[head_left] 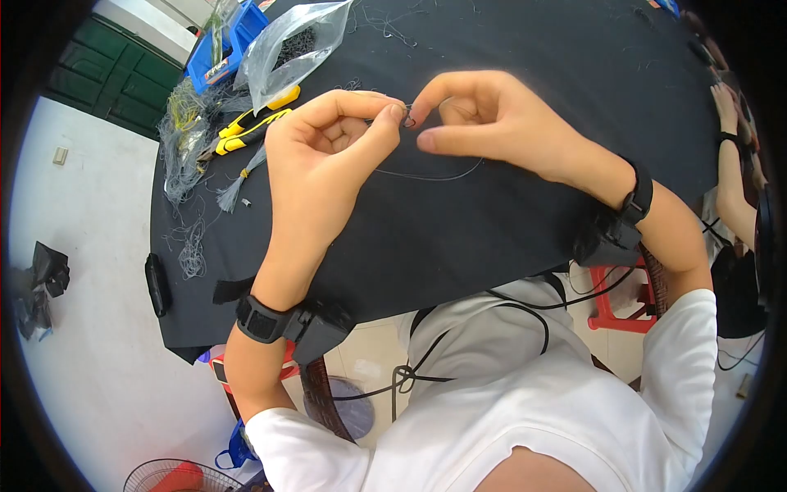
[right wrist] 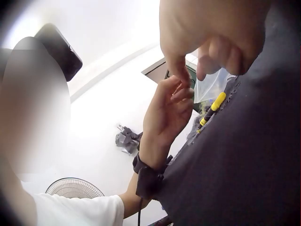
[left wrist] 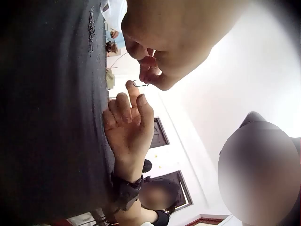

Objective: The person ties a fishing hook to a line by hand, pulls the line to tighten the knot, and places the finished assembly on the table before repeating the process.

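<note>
A small dark fish hook (head_left: 410,121) is pinched between thumb and index finger of my left hand (head_left: 328,148); in the left wrist view the hook (left wrist: 136,84) shows its curve outward from those fingertips. My right hand (head_left: 500,123) is held just beside it, the index fingertip at the hook's bend, thumb apart and other fingers bent. A thin clear line (head_left: 434,178) loops below the hands over the black cloth. In the right wrist view my left hand (right wrist: 169,110) meets the right index fingertip; the hook is hidden there.
On the black-covered table (head_left: 459,246), yellow-black pliers (head_left: 238,141), a clear bag (head_left: 287,49) of dark pieces, a blue bin (head_left: 234,49) and tangled line (head_left: 184,131) lie at left. A bundle of cut line (head_left: 238,184) lies nearer. Another person's arm (head_left: 730,180) is at far right.
</note>
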### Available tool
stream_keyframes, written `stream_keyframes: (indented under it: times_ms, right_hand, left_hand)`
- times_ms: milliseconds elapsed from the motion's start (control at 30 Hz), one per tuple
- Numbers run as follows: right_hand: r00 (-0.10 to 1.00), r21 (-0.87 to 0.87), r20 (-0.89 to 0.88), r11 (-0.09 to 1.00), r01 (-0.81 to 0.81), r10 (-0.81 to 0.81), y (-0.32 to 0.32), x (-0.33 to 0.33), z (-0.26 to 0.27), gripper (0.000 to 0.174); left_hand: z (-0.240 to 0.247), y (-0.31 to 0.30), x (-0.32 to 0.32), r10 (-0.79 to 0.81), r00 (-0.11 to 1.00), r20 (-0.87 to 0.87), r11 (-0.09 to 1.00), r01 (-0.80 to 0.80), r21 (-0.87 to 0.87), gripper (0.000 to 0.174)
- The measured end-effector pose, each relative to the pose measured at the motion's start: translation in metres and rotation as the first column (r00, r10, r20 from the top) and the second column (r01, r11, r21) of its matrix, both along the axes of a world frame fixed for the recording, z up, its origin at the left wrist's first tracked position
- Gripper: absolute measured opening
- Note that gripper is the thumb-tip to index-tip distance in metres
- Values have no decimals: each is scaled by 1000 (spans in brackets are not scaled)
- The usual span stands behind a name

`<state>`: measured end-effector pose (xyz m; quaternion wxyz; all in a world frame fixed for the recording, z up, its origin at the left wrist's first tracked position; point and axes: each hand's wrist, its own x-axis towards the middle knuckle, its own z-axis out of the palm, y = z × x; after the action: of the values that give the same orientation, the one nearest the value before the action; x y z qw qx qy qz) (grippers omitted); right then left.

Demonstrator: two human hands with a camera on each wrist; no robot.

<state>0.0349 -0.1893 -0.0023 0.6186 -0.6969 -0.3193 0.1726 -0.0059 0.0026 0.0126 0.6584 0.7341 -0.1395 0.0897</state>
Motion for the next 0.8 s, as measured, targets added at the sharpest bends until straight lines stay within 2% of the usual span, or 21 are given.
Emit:
stream_keyframes:
  times_ms: [167,433,800]
  right_hand:
    - [1000,110,-12,994,3,-2,7,-2,-12,13]
    - [996,59,-89,998,23,-18,2,-6,2,11]
    - [998,36,-30,997,63,-62,3,-5,-1,9]
  left_hand:
    - [0,0,-1,-3,998,58,999,0,48,9]
    - [-2,-1,0,1,1000,-19,999,0,42,10]
    - [-4,3,3,-20,997,-74,997,25,70,13]
